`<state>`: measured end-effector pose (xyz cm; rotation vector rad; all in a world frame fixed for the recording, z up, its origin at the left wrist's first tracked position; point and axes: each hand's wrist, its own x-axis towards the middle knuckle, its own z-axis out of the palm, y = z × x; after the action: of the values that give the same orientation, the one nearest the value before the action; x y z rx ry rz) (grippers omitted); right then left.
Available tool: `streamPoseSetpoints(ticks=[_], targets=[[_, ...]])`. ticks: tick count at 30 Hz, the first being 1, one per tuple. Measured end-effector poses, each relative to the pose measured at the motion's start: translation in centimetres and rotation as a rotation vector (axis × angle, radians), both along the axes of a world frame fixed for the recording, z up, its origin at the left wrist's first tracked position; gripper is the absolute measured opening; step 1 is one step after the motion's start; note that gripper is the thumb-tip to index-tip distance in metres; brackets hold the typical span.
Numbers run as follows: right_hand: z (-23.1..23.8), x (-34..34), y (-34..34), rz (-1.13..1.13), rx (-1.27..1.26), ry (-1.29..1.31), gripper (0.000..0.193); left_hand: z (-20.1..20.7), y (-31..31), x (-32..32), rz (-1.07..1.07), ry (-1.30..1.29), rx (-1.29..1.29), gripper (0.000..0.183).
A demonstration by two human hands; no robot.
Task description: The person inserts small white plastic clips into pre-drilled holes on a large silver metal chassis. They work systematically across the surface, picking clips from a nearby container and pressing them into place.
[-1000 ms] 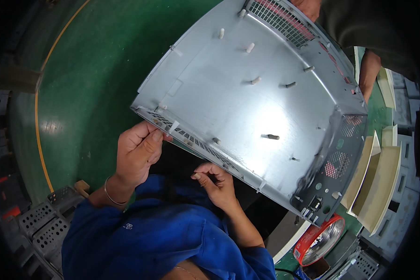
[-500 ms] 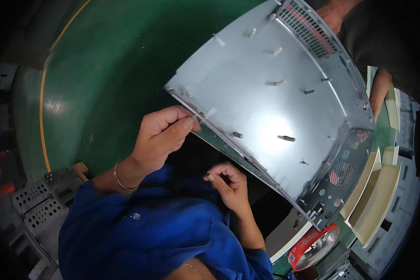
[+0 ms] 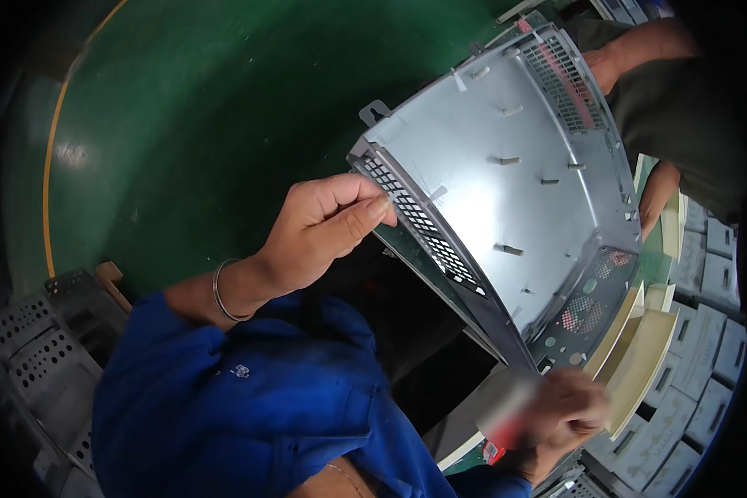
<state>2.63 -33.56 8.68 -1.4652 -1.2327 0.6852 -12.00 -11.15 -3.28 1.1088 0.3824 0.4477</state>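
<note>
A grey sheet-metal chassis slants in front of me, its shiny inner face set with several short pegs and its near side a slotted grille. Thumb and forefinger of my left hand are pinched together against the grille's upper part. Whatever is between them is hidden. At the lower right, my right hand is bent at the knuckles and smeared by motion. It overlaps a blurred pale patch and a red-edged thing below the chassis corner, so its fingertips cannot be made out.
Another person's hand is at the chassis' far edge, with a second hand lower along it. Cream angled panels lie to the right, beside grey boxes. Perforated metal parts are stacked at the left.
The chassis has tilted and shifted, bringing its near grille into view. My left hand moved slightly right with it, still pinched. My right hand swung down and right, over the red-rimmed round container.
</note>
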Motion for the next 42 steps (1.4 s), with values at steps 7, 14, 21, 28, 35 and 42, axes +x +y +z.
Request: streamPoseSetpoints(ticks=[7, 14, 21, 28, 35, 42], targets=[[-0.1, 7.1, 7.3, -0.237, -0.49, -0.365, 0.018, -1.8, 0.9, -0.7, 0.048, 0.075, -0.229, 0.021], [-5.5, 9.4, 10.2, -0.137, -0.777, -0.786, 0.042, -1.8, 1.7, -0.2, 0.064, 0.042, -0.281, 0.021], [-6.2, 9.8, 11.0, -0.088, -0.757, -0.831, 0.045, -2.3, 1.9, -0.5, 0.048, 0.059, -0.263, 0.02], [-6.8, 10.1, 10.8, -0.107, -0.848, -0.849, 0.044, -2.1, 1.9, -0.2, 0.056, 0.056, -0.278, 0.019], [-7.1, 10.3, 10.9, -0.112, -0.933, -0.866, 0.043, -2.1, 1.9, -0.2, 0.07, 0.06, -0.288, 0.019], [-7.5, 10.7, 10.9, -0.099, -0.947, -0.851, 0.042, -2.0, 2.1, -0.2, 0.062, 0.093, -0.271, 0.021]])
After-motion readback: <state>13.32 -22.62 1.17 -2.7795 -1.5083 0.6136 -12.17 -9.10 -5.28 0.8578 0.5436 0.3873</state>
